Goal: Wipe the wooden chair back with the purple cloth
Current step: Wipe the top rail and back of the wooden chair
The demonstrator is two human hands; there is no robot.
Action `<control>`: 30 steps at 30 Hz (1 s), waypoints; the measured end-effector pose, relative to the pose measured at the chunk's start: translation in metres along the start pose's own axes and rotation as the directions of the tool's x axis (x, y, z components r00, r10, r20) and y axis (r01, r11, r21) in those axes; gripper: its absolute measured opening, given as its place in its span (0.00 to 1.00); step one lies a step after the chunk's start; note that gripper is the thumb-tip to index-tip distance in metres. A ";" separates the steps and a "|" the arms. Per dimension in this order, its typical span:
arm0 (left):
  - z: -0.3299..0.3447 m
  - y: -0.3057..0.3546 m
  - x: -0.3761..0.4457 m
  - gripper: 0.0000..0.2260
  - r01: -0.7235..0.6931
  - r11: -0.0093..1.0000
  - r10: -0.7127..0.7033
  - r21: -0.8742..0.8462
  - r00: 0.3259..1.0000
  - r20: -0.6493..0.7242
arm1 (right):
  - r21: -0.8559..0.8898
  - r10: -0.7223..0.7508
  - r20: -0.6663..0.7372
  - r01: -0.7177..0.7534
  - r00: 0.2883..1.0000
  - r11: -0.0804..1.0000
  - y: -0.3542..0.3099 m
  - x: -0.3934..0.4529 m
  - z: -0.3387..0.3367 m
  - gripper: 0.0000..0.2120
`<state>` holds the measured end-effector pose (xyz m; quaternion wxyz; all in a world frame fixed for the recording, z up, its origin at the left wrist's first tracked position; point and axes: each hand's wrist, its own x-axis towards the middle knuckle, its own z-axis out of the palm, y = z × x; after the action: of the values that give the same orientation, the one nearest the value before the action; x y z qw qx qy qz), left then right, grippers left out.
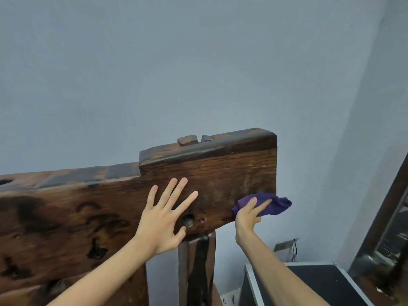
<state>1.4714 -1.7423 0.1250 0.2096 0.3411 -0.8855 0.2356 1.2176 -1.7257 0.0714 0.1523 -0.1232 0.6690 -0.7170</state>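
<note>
Dark, knotted wood fills the lower left of the head view: a wooden chair back (pixel 220 173), a thick slab whose long axis runs from the left edge across to a squared right end, rising slightly toward the right. At that right end, near the bottom corner, the right hand (pixel 248 215) presses a purple cloth (pixel 273 205) against the wood; the fingers lie over the bunched fabric and the thumb tucks beneath it, so the hand is gripping the cloth, part of which spills past the edge of the slab into open air. The left hand (pixel 164 219) is flat on the face of the slab, just left of the cloth hand, fingers spread wide and holding nothing; it appears to be steadying the chair. A dark upright post (pixel 196 270) supports the slab from below, between the two forearms. Because the cloth sits at the far right end, nearly all the wooden face lies to its left and above it, so the next stroke probably has to travel leftward along the grain, and the braced left hand is directly in that path. Behind is a plain grey wall (pixel 198 62); a black case with metal edging (pixel 309 283) sits at lower right.
</note>
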 end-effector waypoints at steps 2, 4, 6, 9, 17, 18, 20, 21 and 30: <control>-0.005 0.002 0.000 0.45 -0.005 1.000 0.006 -0.006 0.999 0.032 | 0.025 0.088 0.101 -0.091 0.991 0.996 0.007 -0.014 -0.005 0.29; -0.011 0.001 -0.001 0.42 -0.028 0.999 0.029 -0.020 0.997 0.067 | 0.015 0.158 0.225 -0.166 0.961 0.986 0.016 -0.029 -0.019 0.30; -0.015 0.001 -0.003 0.37 -0.073 0.995 0.079 -0.064 0.992 0.094 | -0.014 0.250 0.353 -0.262 0.902 0.965 0.022 -0.043 -0.037 0.30; -0.015 0.016 -0.016 0.33 -0.044 0.946 0.125 -0.322 0.964 0.234 | 0.020 0.398 0.529 -0.480 0.749 0.877 0.013 -0.076 -0.070 0.22; -0.056 0.053 -0.091 0.35 0.584 -0.333 -0.044 -0.740 0.774 0.631 | 0.151 0.220 0.875 -0.676 0.431 0.722 -0.041 -0.181 -0.125 0.24; -0.062 0.048 -0.100 0.31 0.573 -0.534 0.011 -0.622 0.741 0.672 | 0.135 0.200 0.899 -0.682 0.389 0.719 -0.046 -0.192 -0.130 0.26; -0.078 0.036 -0.121 0.26 0.603 -0.599 0.128 -0.528 0.722 0.680 | 0.076 0.178 0.927 -0.632 0.329 0.771 -0.053 -0.220 -0.136 0.29; -0.084 0.033 -0.132 0.26 0.620 -0.551 0.148 -0.558 0.731 0.666 | 0.047 0.174 0.930 -0.575 0.323 0.817 -0.052 -0.235 -0.140 0.30; -0.111 0.025 -0.208 0.05 0.461 -0.365 -0.155 -0.809 0.827 0.541 | -0.355 0.312 0.870 0.047 0.381 0.934 -0.039 -0.345 -0.174 0.27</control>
<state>1.6182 -1.5584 0.0961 0.3600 0.2949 -0.6007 -0.6501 1.4681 -1.4308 0.1070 0.5304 -0.4654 0.5884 -0.3949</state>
